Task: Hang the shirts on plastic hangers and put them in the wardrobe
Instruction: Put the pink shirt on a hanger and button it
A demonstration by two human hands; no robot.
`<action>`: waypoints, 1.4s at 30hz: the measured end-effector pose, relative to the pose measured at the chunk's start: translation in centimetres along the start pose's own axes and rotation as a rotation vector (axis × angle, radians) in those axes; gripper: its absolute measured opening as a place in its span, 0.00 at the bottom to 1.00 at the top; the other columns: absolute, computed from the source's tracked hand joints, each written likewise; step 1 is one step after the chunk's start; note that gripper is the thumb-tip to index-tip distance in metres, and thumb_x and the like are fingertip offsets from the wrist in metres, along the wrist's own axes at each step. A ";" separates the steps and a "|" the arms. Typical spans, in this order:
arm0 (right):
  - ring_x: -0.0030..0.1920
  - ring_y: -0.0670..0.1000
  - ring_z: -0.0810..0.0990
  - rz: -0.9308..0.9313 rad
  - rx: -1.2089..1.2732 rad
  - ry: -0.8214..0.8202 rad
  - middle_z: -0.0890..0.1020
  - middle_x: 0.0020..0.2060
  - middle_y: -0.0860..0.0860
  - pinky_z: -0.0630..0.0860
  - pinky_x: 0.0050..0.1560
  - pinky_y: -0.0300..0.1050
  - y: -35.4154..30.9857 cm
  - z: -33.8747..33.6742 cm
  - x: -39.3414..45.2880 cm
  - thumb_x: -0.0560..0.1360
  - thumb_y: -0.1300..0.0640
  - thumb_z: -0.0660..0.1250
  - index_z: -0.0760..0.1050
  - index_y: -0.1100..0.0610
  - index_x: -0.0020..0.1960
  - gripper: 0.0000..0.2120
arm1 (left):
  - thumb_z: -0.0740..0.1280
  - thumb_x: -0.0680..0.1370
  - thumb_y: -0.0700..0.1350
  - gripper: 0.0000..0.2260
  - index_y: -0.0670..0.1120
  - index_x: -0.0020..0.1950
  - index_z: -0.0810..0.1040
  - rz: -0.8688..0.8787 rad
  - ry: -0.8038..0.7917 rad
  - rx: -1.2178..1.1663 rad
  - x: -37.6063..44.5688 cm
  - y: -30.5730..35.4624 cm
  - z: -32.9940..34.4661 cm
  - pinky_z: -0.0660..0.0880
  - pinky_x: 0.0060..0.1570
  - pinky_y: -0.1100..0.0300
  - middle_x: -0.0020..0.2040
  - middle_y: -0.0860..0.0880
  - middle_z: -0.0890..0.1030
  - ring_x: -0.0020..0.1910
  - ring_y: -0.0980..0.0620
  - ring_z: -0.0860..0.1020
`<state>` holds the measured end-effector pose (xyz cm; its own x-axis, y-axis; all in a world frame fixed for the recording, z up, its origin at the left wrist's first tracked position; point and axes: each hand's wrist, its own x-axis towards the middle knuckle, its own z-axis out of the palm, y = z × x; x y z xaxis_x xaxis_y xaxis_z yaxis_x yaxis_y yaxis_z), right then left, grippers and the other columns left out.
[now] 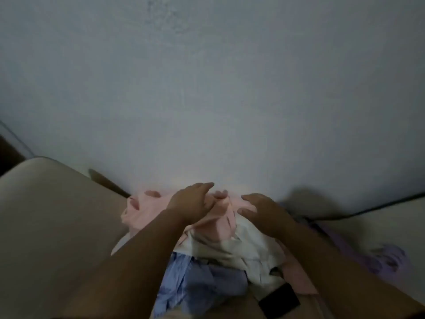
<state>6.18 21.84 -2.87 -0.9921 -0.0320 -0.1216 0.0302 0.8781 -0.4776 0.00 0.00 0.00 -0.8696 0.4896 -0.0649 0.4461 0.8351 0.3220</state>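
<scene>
A pile of shirts lies in front of a pale wall. On top is a pink shirt (140,208); under it are a cream shirt (234,247) and a blue striped shirt (195,284). My left hand (190,203) lies on the pink shirt with its fingers stretched toward the wall. My right hand (262,210) rests on the pink fabric just to the right, fingers spread and slightly bent. I cannot tell whether either hand pinches the cloth. No hanger and no wardrobe are in view.
A beige cushioned surface (50,226) fills the left. A purple garment (386,261) lies at the right, near a dark cable (368,209). A black flat object (279,300) sits at the bottom of the pile. A bare grey wall (207,88) stands close behind.
</scene>
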 end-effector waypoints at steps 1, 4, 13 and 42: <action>0.70 0.50 0.66 0.001 0.012 -0.001 0.69 0.70 0.49 0.61 0.71 0.46 0.7 1.3 0.1 0.77 0.42 0.61 0.66 0.51 0.71 0.25 | 0.58 0.80 0.56 0.25 0.52 0.76 0.60 -0.003 -0.009 -0.007 0.0 -0.5 1.2 0.65 0.66 0.56 0.74 0.50 0.66 0.71 0.50 0.66; 0.70 0.50 0.67 -0.048 -0.021 0.039 0.69 0.70 0.49 0.59 0.72 0.46 2.4 4.5 0.3 0.77 0.43 0.61 0.67 0.52 0.71 0.25 | 0.59 0.80 0.55 0.26 0.50 0.77 0.59 -0.035 0.040 -0.012 0.1 -2.2 5.0 0.63 0.66 0.57 0.76 0.49 0.62 0.73 0.49 0.64; 0.74 0.58 0.60 0.197 0.246 0.011 0.60 0.75 0.53 0.55 0.73 0.56 5.9 11.3 2.0 0.75 0.39 0.62 0.40 0.45 0.77 0.41 | 0.64 0.78 0.40 0.28 0.54 0.76 0.60 -0.222 0.004 -0.293 -0.7 -6.2 13.3 0.69 0.46 0.67 0.54 0.48 0.80 0.51 0.52 0.78; 0.56 0.54 0.74 0.098 0.327 0.408 0.77 0.54 0.53 0.71 0.57 0.51 4.1 11.7 -5.3 0.79 0.48 0.60 0.78 0.56 0.56 0.15 | 0.61 0.80 0.54 0.20 0.51 0.72 0.70 -0.023 0.218 -0.153 -4.7 -1.3 13.6 0.64 0.66 0.56 0.73 0.48 0.67 0.69 0.49 0.67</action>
<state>12.95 20.06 -14.34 -0.9477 0.2878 0.1381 0.0965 0.6708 -0.7354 6.40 0.04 -12.91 -0.9115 0.3917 0.1256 0.4031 0.7894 0.4630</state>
